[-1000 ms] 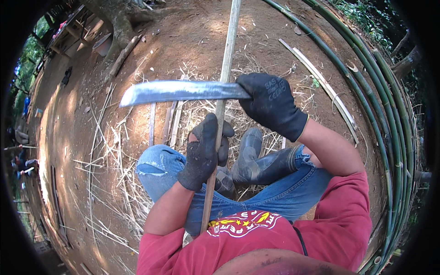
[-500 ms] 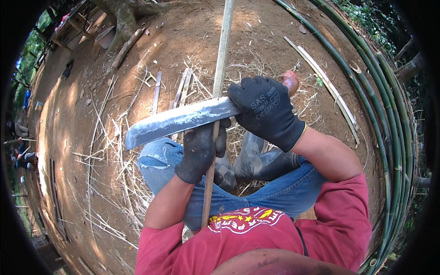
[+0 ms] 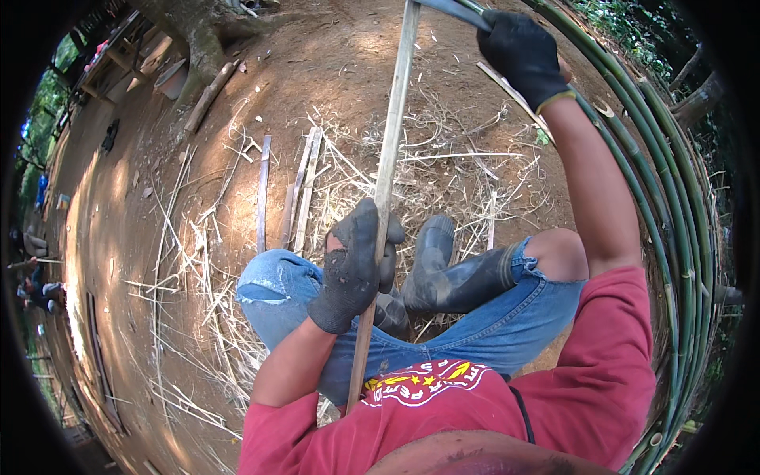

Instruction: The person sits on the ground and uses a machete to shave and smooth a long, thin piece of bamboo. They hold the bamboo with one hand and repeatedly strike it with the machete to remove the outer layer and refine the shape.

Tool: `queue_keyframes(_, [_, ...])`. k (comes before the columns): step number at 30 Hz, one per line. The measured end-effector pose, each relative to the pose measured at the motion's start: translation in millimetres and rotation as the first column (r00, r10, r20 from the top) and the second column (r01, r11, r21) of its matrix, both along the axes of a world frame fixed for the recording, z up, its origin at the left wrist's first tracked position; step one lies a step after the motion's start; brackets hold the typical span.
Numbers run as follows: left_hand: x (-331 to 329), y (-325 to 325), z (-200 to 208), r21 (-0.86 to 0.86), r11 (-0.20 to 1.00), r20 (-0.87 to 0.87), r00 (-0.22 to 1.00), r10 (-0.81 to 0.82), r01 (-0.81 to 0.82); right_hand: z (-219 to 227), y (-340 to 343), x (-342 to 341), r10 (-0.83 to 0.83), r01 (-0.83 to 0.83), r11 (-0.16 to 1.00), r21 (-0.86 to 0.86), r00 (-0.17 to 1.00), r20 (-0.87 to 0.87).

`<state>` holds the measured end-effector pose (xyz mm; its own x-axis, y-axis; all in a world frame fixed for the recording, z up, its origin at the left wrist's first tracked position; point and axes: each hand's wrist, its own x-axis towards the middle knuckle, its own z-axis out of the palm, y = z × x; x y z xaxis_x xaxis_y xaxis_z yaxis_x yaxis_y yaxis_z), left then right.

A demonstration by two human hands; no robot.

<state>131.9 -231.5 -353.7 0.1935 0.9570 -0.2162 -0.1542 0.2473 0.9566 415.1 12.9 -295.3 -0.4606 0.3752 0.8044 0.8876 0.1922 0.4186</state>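
Observation:
A long, narrow bamboo strip (image 3: 393, 127) slants from my lap up past the top of the picture. My left hand (image 3: 352, 269), in a dark worn work glove, is closed around it near its middle, above my crossed legs. At the upper right, my right hand (image 3: 522, 59), in a black glove, grips a machete with the arm stretched far out. Its grey blade (image 3: 453, 9) meets or crosses the strip's far part at the top edge; whether it touches I cannot tell. Most of the handle is hidden in the fist.
Thin bamboo shavings (image 3: 214, 277) litter the soil around my rubber boots (image 3: 459, 281). Several flat split strips (image 3: 307, 190) lie ahead to the left. Long green bamboo poles (image 3: 673, 206) curve along the right. A tree trunk (image 3: 190, 36), a short log (image 3: 212, 96) and a bucket (image 3: 169, 81) stand far left.
My right hand has swept the machete away from me, up and to the right, from beside my left hand to the strip's far part. My left hand keeps its hold on the strip.

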Motion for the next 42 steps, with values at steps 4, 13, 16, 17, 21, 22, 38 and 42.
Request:
queue_keyframes(4, [5.6,-2.3,-2.5,-0.066,0.993,0.082,0.992,-0.093,0.099,87.9,35.7,55.8,-0.574,0.443,0.801,-0.402,0.757,-0.310])
queue_keyframes(13, [-1.1,7.1,8.6,-0.011,0.997,0.282,0.957,-0.066,0.072,7.7,-70.5,-29.1,0.126,-0.242,0.872,-0.425,0.951,-0.282])
queue_keyframes(16, [-10.0,9.3,-3.5,0.034,0.997,0.393,0.916,-0.077,0.069,-5.4,-112.0,-81.1,0.215,-0.355,0.826,-0.437,0.917,-0.337])
queue_keyframes(17, [-11.2,9.9,-3.2,0.050,0.997,0.393,0.917,-0.072,0.057,-6.8,-124.3,-90.7,0.212,-0.381,0.781,-0.495,0.907,-0.364])
queue_keyframes(21, [-13.9,10.4,-2.9,0.047,0.999,0.243,0.970,-0.026,0.014,-16.7,-170.6,-114.5,0.266,-0.419,0.624,-0.660,0.908,-0.325])
queue_keyframes(22, [-14.0,9.7,-8.0,0.079,0.997,0.176,0.984,-0.030,0.017,-20.5,-179.8,-117.7,0.281,-0.405,0.607,-0.683,0.914,-0.292])
queue_keyframes(38, [-5.7,4.1,7.8,-0.032,0.998,0.210,0.977,-0.043,0.051,17.4,-103.3,-76.3,0.231,-0.268,0.856,-0.442,0.963,-0.137])
queue_keyframes(42, [-5.0,-3.3,6.0,-0.047,0.994,0.203,0.975,-0.085,0.096,34.7,-35.0,-42.0,0.082,-0.119,0.949,-0.293,0.987,-0.138])
